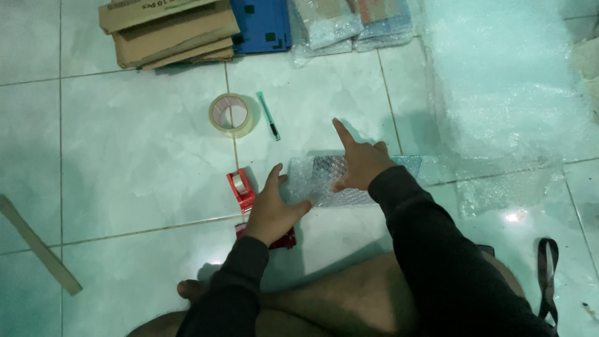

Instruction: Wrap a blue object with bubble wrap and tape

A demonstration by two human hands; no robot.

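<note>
A small flat parcel wrapped in bubble wrap (pixel 324 178) lies on the tiled floor in front of me. My left hand (pixel 272 209) holds its left edge, thumb and fingers closed around the wrap. My right hand (pixel 357 163) presses flat on top of the parcel, index finger pointing away from me. A red tape dispenser (pixel 241 189) sits just left of my left hand. Under that hand a red object (pixel 287 239) shows partly.
A roll of clear tape (pixel 231 115) and a green cutter knife (pixel 268 115) lie farther out. Flattened cardboard boxes (pixel 170 31), a blue flat item (pixel 261 25) and wrapped parcels (pixel 349 24) sit at the back. A large bubble wrap sheet (pixel 505 87) spreads right. A wooden strip (pixel 37 246) lies left.
</note>
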